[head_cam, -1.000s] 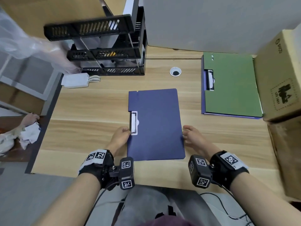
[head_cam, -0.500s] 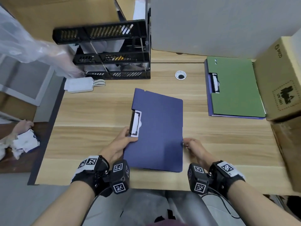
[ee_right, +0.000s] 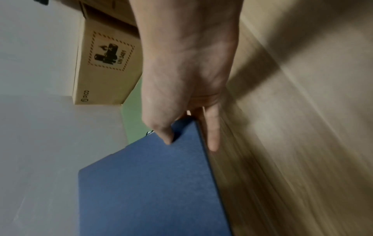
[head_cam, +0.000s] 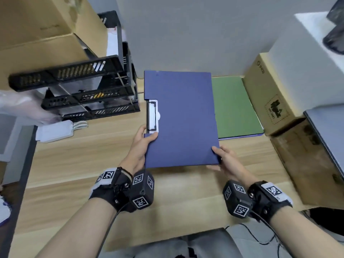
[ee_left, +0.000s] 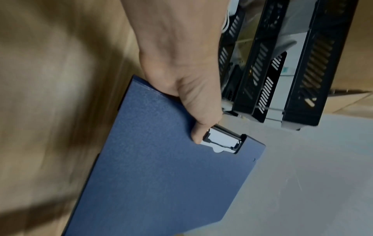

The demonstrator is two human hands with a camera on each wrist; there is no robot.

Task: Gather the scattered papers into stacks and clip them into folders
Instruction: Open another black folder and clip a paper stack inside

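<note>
A closed dark blue folder with a metal clip on its left edge is lifted off the wooden desk and tilted up. My left hand grips its left edge just below the clip, thumb on the cover. My right hand pinches the folder's near right corner, thumb on top and fingers underneath. A green folder lies flat on the desk behind and to the right, partly hidden by the blue one.
A black three-tier paper tray stands at the back left, with a white power strip in front of it. Cardboard boxes line the right side. A grey partition wall runs behind the desk.
Both hands have lifted the blue folder off the desk and carried it up and toward the back right, so it now covers part of the green folder.
</note>
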